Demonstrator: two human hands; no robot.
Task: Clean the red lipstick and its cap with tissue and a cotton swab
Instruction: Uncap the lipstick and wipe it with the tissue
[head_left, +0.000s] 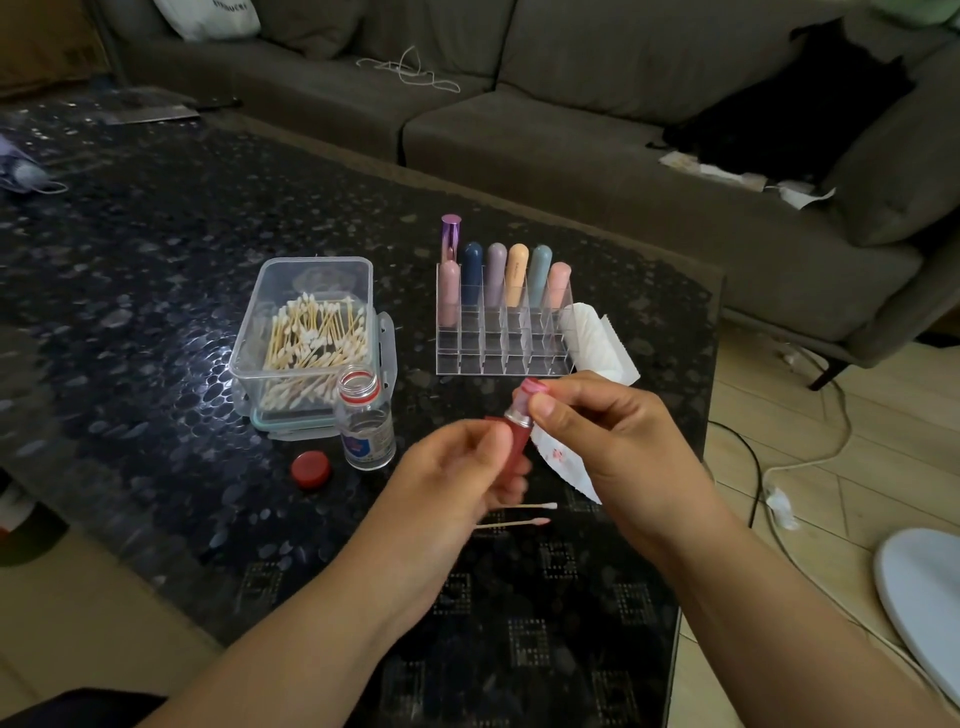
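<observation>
Left hand (467, 462): we gripped the lipstick (519, 434) barrel above the counter (156, 260).
Right hand (597, 431): pinched tissue (563, 462) at the tip.
Risk: squeezing could smear or snap the stick (bottle (365, 421) sat uncapped nearby).

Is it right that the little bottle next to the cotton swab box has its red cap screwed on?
Not quite. The head view shows the little bottle next to the cotton swab box standing open; its red cap lies on the table beside it.
</observation>
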